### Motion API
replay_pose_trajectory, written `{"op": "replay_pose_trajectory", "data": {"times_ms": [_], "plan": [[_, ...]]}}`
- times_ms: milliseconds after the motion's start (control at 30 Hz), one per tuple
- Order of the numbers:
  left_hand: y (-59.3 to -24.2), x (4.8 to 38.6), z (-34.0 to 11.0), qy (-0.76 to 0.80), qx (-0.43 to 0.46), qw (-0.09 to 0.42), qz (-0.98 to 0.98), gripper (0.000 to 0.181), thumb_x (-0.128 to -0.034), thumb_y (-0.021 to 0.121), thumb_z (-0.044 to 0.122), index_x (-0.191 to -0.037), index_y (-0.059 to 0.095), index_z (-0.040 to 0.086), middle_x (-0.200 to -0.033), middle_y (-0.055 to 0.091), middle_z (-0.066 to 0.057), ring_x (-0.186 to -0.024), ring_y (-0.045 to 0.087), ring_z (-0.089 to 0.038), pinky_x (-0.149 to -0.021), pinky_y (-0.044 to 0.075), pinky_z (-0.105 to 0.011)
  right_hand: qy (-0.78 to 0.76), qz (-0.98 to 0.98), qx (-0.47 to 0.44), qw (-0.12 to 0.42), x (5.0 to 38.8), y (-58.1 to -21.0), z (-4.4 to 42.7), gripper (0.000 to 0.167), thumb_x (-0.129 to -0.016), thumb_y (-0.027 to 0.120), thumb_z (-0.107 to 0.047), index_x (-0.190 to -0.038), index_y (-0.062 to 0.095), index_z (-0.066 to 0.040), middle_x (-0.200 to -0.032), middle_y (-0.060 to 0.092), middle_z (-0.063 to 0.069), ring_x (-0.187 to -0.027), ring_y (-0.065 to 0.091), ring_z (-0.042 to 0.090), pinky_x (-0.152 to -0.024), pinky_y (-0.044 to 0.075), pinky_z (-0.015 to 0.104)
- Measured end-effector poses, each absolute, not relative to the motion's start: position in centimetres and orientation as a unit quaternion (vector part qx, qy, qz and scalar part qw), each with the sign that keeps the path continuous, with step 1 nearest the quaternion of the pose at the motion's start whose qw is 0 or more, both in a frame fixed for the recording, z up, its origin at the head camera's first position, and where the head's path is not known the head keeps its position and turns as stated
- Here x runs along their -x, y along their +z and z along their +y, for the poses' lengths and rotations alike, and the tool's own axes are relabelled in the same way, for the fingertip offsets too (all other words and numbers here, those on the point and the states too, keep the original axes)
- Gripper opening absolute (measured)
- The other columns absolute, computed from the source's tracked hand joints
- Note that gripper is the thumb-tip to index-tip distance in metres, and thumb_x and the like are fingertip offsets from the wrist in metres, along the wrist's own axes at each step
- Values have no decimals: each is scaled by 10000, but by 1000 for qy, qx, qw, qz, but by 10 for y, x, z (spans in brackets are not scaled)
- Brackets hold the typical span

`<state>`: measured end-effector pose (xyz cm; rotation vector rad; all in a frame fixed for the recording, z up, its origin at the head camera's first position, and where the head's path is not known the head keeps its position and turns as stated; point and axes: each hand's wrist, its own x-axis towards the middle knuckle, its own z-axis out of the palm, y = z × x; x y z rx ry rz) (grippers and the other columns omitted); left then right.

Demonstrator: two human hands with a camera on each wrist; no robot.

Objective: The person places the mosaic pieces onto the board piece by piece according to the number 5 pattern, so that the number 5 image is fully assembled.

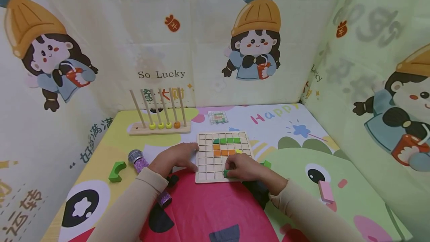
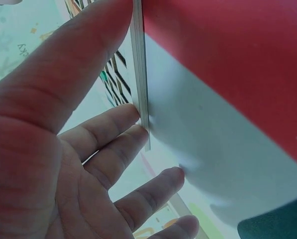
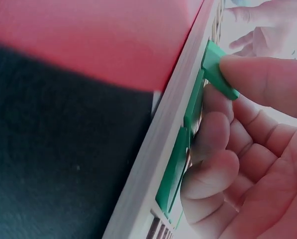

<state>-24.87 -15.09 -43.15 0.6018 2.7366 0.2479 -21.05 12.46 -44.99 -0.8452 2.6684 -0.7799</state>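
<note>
A square wooden grid board (image 1: 205, 164) lies on the table. Coloured tiles sit in its squares: a green row (image 1: 230, 140) and, below it, orange tiles (image 1: 225, 153) with a yellow one beside them. My left hand (image 1: 178, 155) rests against the board's left edge, thumb and fingers spread and fairly straight, as the left wrist view also shows. Over the near side of the board, my right hand (image 1: 245, 166) pinches a green tile (image 3: 215, 75) between thumb and forefinger, its end tilted up. More green tiles (image 3: 174, 167) lie along the near edge below its curled fingers.
Behind the board lies a small printed pattern card (image 1: 217, 117). A wooden peg stand (image 1: 161, 130) with beads is at the back left. A glittery microphone (image 1: 139, 163) lies beneath my left forearm, near a green arch block (image 1: 116, 171). A pink block (image 1: 326, 191) is at right.
</note>
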Motion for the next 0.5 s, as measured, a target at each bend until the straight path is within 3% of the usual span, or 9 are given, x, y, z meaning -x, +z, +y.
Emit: {"op": "replay_pose_trajectory", "data": {"times_ms": [500], "plan": [[-430, 248, -150, 86, -204, 168, 961, 772, -778, 909, 388, -1405, 571, 89, -1361, 644, -112, -1222, 603, -287, -1089, 470, -469, -195, 935, 281, 90, 203, -449, 115, 56, -883, 776, -156, -881, 721, -164, -795, 640, -78, -790, 565, 109, -715, 518, 329]]}}
